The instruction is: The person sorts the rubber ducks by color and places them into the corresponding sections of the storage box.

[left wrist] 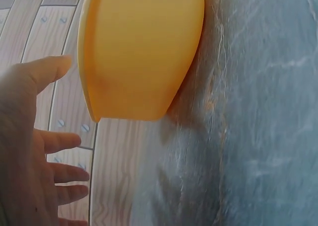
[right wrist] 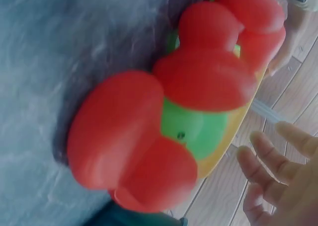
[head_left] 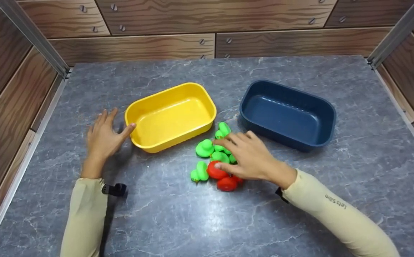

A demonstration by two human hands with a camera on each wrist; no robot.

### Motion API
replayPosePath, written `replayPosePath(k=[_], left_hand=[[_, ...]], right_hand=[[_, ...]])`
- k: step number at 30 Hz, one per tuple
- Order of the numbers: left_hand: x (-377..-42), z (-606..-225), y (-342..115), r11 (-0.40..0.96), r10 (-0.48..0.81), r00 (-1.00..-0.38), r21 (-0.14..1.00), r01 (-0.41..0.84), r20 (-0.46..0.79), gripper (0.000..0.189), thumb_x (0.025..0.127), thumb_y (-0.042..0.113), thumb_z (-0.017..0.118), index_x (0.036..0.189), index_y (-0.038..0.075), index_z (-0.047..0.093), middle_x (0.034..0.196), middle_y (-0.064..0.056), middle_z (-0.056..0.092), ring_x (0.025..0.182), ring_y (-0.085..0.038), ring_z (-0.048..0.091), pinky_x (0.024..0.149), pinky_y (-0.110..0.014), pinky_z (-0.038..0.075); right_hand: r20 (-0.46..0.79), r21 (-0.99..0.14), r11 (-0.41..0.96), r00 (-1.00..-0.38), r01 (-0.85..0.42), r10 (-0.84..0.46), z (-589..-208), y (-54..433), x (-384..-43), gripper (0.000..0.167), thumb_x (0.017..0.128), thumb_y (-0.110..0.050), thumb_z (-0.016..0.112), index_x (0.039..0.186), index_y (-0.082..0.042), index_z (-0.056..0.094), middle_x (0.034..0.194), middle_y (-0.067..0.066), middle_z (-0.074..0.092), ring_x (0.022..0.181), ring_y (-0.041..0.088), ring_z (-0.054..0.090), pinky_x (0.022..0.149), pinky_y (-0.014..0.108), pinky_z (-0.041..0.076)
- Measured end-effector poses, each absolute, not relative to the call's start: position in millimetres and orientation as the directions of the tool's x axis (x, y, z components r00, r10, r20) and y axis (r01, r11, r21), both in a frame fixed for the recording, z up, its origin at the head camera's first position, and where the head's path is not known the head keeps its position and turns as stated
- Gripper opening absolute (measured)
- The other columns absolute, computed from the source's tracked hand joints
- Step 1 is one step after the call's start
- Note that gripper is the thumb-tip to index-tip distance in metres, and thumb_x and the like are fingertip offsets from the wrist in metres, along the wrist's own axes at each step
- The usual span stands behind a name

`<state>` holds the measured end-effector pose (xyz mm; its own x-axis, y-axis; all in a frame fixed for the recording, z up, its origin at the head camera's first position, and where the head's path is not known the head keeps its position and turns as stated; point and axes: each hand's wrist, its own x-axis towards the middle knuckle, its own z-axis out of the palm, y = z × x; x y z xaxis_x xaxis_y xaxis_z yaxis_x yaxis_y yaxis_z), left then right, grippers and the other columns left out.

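Observation:
My left hand is spread beside the left end of the yellow bin, its thumb near the rim; whether it touches I cannot tell. In the left wrist view, its fingers are apart and hold nothing. Over a cluster of toy ducks hovers my right hand, fingers loosely bent with nothing visibly gripped. Several green ducks lie towards the bins, partly hidden under that hand. Red ducks sit at the near side of the cluster. Up close in the right wrist view, a red duck stands apart from the fingers.
Right of the yellow bin stands a dark blue bin, with nothing inside. Both rest on a grey marbled tabletop. Wood-patterned panels and metal corner posts enclose the back and sides.

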<state>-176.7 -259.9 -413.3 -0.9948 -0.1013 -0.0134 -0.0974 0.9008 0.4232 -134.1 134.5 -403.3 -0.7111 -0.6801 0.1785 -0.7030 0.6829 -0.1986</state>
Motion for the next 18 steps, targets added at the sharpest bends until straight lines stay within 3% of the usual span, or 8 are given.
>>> replayPosePath(k=[6,11,18], left_hand=[[-176.6,-413.5,-258.4,0.858,-0.091,-0.995,0.505,-0.093,-0.028,0.088,0.088,0.067,0.049,0.153,0.012,0.027,0.155,-0.023,0.027,0.141,-0.048,0.025,0.111,-0.068,0.015],[-177.7,-415.8,-257.8,0.834,-0.087,-0.995,0.543,-0.098,-0.045,0.084,0.089,0.061,0.053,0.152,0.011,0.027,0.153,-0.023,0.031,0.140,-0.047,0.027,0.111,-0.066,0.015],[-177.6,-422.2,-256.9,0.799,-0.083,-0.995,0.593,-0.096,-0.050,0.081,0.089,0.059,0.055,0.151,0.012,0.032,0.140,-0.023,0.047,0.126,-0.042,0.042,0.103,-0.061,0.029]], right_hand=[[0.155,-0.209,0.657,-0.688,-0.724,-0.709,-408.1,132.3,-128.4,0.065,0.086,-0.066,0.055,0.134,-0.022,0.056,0.109,0.000,0.061,0.090,0.018,0.054,0.074,0.031,0.026],[0.118,-0.222,0.650,-0.681,-0.727,-0.722,-410.8,131.6,-126.6,0.064,0.083,-0.064,0.061,0.130,-0.022,0.058,0.108,-0.001,0.061,0.095,0.018,0.056,0.076,0.032,0.031],[0.061,-0.212,0.657,-0.681,-0.723,-0.730,-413.8,130.6,-125.7,0.058,0.084,-0.061,0.060,0.128,-0.022,0.059,0.111,-0.001,0.062,0.100,0.019,0.057,0.081,0.034,0.039]])
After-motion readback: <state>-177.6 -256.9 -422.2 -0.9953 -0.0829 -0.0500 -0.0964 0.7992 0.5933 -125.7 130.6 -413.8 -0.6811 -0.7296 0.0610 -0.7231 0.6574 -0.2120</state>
